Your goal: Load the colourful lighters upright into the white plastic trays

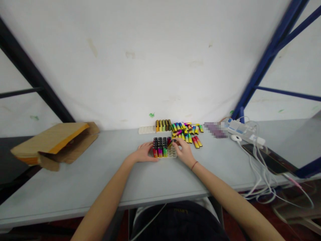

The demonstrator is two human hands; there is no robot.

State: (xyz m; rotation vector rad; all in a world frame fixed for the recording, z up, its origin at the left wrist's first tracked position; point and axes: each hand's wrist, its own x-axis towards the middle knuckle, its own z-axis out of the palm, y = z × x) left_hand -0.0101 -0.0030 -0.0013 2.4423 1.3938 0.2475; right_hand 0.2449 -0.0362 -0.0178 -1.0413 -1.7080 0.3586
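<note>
Several lighters (pixel 160 150) with dark tops and rainbow-coloured bodies stand upright in rows in a pale tray (pixel 172 153) with holes. My left hand (pixel 144 152) cups the tray's left side, its thumb stretched along the front and its fingers against the outer lighters. At the tray's right part, my right hand (pixel 184 150) pinches a dark-topped lighter (pixel 173 142), tilted above the holes. Fingers partly cover its body. Just behind lies a pile of loose, shiny, multicoloured lighters (pixel 187 136), with a red and yellow pair (pixel 197 142) to the right.
Against the wall, a second pale tray (pixel 146 130) stands beside a block of upright yellow and dark lighters (pixel 163 125). An open cardboard box (pixel 54 140) lies left. Right are a power strip (pixel 243 130), white cables (pixel 258 167), and a dark phone-like device (pixel 272 160).
</note>
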